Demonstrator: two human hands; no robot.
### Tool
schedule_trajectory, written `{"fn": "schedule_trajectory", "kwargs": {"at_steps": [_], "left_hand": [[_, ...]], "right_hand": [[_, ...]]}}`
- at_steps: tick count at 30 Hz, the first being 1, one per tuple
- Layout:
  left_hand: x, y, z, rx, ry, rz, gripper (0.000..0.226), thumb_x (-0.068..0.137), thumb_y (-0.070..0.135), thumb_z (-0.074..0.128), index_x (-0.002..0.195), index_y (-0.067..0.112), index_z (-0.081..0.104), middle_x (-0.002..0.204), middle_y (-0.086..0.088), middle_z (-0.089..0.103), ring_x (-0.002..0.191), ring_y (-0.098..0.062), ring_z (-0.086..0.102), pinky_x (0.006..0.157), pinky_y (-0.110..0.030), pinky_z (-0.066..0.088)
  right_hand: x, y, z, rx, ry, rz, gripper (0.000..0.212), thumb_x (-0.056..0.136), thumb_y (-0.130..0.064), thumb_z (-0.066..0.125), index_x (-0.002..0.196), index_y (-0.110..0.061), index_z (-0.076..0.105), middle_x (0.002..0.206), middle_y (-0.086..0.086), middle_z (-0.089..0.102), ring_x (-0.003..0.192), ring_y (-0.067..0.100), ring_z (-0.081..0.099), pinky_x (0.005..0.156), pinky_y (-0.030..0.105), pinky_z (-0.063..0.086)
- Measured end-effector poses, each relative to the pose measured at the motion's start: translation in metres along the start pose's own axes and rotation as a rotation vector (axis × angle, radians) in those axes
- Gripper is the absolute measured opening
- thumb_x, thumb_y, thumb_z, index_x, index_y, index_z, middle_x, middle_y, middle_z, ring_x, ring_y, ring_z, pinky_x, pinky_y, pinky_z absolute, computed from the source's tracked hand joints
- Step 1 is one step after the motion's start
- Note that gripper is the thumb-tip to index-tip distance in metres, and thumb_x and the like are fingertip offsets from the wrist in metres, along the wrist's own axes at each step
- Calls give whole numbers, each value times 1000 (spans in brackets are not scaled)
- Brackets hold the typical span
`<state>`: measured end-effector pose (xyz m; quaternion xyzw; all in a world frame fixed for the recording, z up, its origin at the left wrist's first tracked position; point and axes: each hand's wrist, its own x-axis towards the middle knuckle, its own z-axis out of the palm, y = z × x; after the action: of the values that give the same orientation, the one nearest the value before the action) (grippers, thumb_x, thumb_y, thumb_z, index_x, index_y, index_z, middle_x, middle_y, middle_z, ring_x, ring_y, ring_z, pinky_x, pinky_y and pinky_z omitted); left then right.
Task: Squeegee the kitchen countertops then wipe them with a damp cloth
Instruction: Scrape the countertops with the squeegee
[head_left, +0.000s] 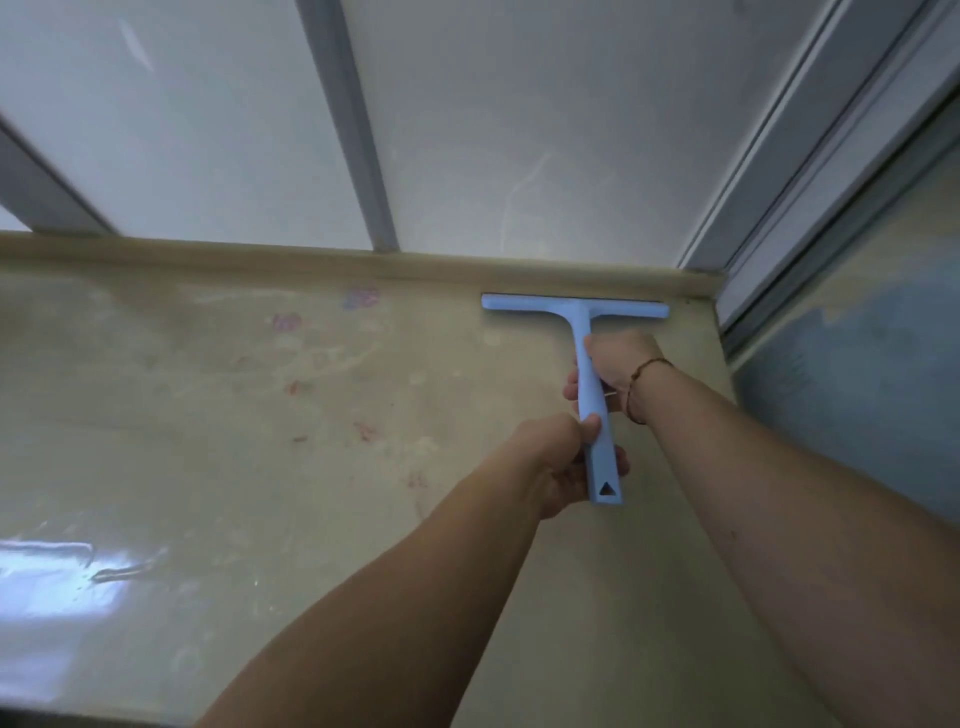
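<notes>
From the head view, both hands grasp the blue squeegee (587, 374) at centre right of the frame: the left hand (558, 465) wraps the low end of the handle, the right hand (615, 371) holds it higher up. Its blade sits against the back edge of the wet countertop (208, 467). A steady, evenly pressed pull toward the near edge looks best. No readable writing anywhere.
</notes>
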<state>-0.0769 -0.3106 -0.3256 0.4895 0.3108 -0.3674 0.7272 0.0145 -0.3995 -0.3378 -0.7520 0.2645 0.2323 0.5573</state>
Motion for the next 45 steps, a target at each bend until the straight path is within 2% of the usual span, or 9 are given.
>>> {"fn": "schedule_trajectory", "kwargs": {"at_steps": [3, 8, 14, 20, 22, 30, 34, 40, 45], "left_hand": [[-12, -15, 1, -10, -11, -5, 28, 101, 22, 48, 118, -1, 48, 82, -13, 60, 68, -22, 61, 51, -30, 54], [-42, -48, -5, -23, -15, -43, 25, 102, 21, 46, 83, 4, 48, 79, -13, 58, 68, -21, 58, 64, -35, 50], [-77, -97, -19, -29, -13, -57, 21, 101, 19, 48, 108, -1, 46, 83, -15, 59, 70, -23, 59, 62, -36, 51], [-110, -148, -30, -49, -29, -80, 23, 100, 19, 50, 88, 1, 50, 82, -15, 61, 69, -24, 61, 54, -32, 54], [-121, -163, -33, -55, -31, -89, 23, 100, 19, 50, 87, 0, 50, 82, -15, 61, 69, -24, 61, 55, -33, 54], [-156, -216, -40, -31, -49, -136, 21, 102, 21, 47, 98, 0, 51, 84, -15, 60, 71, -24, 60, 59, -35, 51], [-166, -240, -44, -42, -39, -160, 20, 101, 19, 48, 89, 3, 48, 84, -17, 60, 70, -27, 60, 61, -38, 50], [-174, -270, -48, -78, -34, -159, 31, 100, 21, 50, 121, -1, 47, 80, -17, 62, 65, -27, 61, 56, -35, 51], [-180, -273, -47, -100, -24, -139, 26, 100, 22, 51, 113, -1, 47, 77, -16, 61, 63, -27, 61, 58, -36, 51]], "right_hand": [[-14, 7, 1, -38, 20, 22, 37, 101, -24, 43, 114, 8, 56, 70, 16, 66, 50, 24, 66, 52, 34, 53], [-45, 29, 9, -88, 48, 77, 35, 99, -19, 43, 112, 9, 58, 70, 18, 66, 51, 27, 66, 51, 32, 52], [-92, 67, 22, -110, 101, 102, 28, 94, -13, 45, 99, 11, 60, 71, 23, 69, 53, 32, 69, 52, 37, 55], [-140, 104, 28, -104, 101, 139, 25, 93, -11, 46, 91, 10, 60, 70, 23, 67, 56, 35, 69, 59, 43, 57], [-157, 116, 31, -94, 106, 148, 24, 93, -9, 46, 90, 10, 60, 69, 24, 67, 56, 36, 68, 62, 47, 59], [-213, 157, 35, -105, 149, 155, 23, 90, -7, 45, 92, 10, 61, 67, 24, 68, 50, 35, 67, 51, 38, 55], [-234, 176, 37, -74, 148, 165, 24, 88, -6, 46, 89, 11, 61, 63, 24, 66, 48, 36, 65, 54, 44, 57], [-262, 194, 37, -108, 147, 157, 23, 90, -8, 45, 92, 9, 60, 71, 25, 69, 52, 36, 69, 50, 40, 58], [-265, 199, 37, -85, 156, 148, 23, 90, -7, 46, 93, 11, 60, 71, 28, 68, 52, 37, 68, 47, 38, 55]]}}
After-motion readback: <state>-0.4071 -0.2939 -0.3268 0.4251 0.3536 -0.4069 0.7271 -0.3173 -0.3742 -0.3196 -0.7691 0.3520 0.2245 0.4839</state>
